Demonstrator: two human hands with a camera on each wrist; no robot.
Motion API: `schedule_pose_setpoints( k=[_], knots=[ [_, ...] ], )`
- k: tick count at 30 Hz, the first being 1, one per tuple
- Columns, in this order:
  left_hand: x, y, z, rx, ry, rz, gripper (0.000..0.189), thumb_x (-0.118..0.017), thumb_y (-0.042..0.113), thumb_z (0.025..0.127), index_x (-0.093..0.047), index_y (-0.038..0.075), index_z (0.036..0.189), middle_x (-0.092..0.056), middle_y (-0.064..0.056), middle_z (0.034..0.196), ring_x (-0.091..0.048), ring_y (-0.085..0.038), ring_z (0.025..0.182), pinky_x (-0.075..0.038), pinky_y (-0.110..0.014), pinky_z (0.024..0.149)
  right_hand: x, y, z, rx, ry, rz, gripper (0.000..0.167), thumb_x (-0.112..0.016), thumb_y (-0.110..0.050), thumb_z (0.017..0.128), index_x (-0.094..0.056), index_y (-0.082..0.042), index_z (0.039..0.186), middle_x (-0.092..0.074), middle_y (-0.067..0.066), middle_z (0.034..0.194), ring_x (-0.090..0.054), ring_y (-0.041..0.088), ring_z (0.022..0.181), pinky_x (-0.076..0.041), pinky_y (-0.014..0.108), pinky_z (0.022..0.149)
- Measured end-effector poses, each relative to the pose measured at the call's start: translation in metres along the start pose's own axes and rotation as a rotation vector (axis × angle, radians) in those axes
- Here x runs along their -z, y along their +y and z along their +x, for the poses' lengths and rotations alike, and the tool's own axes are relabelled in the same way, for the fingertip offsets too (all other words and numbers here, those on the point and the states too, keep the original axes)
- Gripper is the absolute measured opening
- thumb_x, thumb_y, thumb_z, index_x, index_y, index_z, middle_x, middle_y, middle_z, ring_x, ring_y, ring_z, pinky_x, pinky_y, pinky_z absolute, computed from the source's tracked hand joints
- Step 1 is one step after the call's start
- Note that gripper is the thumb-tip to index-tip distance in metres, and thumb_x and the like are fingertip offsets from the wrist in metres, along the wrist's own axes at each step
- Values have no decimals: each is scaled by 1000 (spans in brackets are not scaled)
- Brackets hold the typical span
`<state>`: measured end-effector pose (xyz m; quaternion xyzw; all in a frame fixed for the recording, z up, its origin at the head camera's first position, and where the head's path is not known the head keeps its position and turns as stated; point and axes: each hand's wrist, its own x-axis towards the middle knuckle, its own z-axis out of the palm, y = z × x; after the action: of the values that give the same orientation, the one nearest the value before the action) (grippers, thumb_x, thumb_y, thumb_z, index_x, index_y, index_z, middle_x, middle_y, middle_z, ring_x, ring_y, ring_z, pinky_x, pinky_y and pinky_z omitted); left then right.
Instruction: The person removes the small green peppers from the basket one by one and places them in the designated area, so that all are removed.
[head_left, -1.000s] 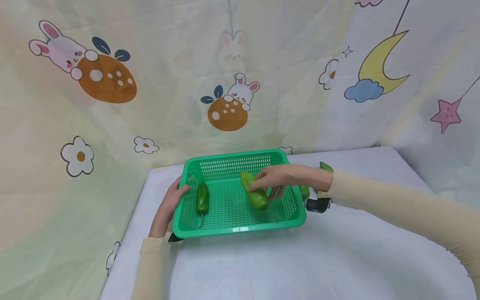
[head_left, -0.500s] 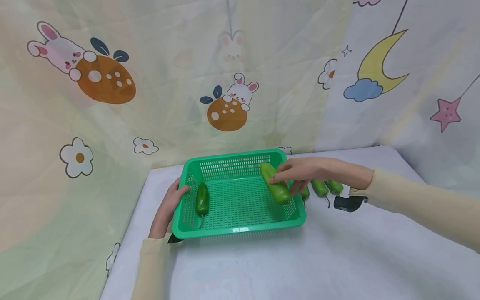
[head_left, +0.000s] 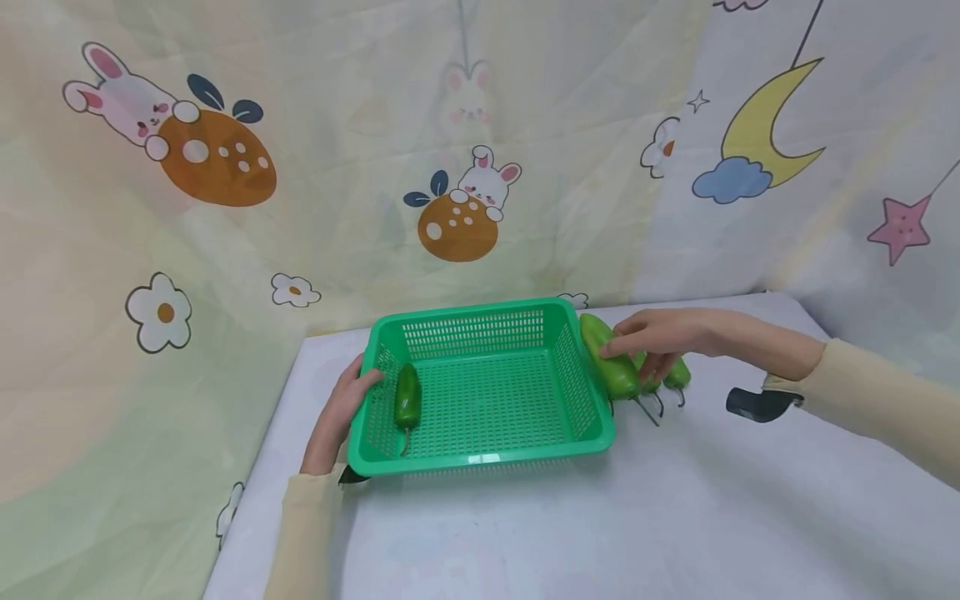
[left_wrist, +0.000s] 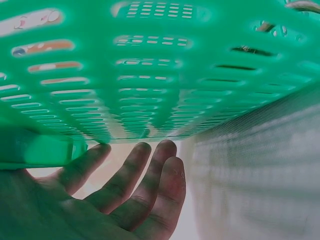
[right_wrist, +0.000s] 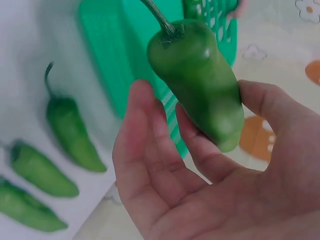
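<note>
Thumb and fingers of my right hand (head_left: 663, 335) pinch a long green pepper (head_left: 617, 377), held over the basket's right rim in the head view. In the right wrist view this pepper (right_wrist: 197, 75) has its stem pointing up and left, with the thumb on one side and fingers on the other. My left hand (head_left: 347, 402) grips the left side of the green basket (head_left: 480, 457), thumb over the rim. The left wrist view shows its fingers (left_wrist: 167, 195) along the outside of the slotted wall. Inside the basket, another green pepper (head_left: 407, 398) lies near the left wall.
Three green peppers lie on the white table (head_left: 480, 533) beyond the basket's right side, among them one pepper (right_wrist: 72, 132) nearest the basket. A patterned cloth (head_left: 360, 183) hangs behind the table.
My right hand has carried its pepper rightward, from over the basket's middle to its right rim. The left hand and the basket stay in place.
</note>
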<state>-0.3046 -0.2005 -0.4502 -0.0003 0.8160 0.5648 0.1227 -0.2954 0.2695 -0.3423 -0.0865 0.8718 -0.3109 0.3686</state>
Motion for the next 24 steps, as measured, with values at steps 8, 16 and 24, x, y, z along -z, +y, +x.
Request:
schedule_pose_setpoints(
  k=[8, 16, 24],
  knots=[
    [-1, 1, -1, -3, -1, 3, 61, -43, 16, 99, -27, 8, 158, -49, -28, 141, -59, -40, 113, -56, -34, 82, 30, 46, -3, -67, 81, -87, 65, -53, -53, 99, -52, 1, 134, -62, 16, 125, -70, 25, 101, -59, 42, 84],
    [2, -1, -1, 2, -3, -3, 62, -44, 17, 99, -27, 9, 159, -47, -27, 144, -57, -40, 115, -54, -34, 84, 52, 87, 4, -131, 176, -173, 75, -51, -46, 101, -39, 17, 139, -59, 30, 121, -71, 25, 89, -60, 42, 77],
    [2, -3, 2, 2, -6, 5, 63, -43, 17, 99, -26, 10, 159, -46, -27, 146, -55, -40, 118, -54, -35, 85, 65, 127, 19, -256, 146, -226, 72, -50, -44, 101, -42, 20, 134, -64, 23, 105, -70, 27, 85, -59, 42, 77]
  ],
)
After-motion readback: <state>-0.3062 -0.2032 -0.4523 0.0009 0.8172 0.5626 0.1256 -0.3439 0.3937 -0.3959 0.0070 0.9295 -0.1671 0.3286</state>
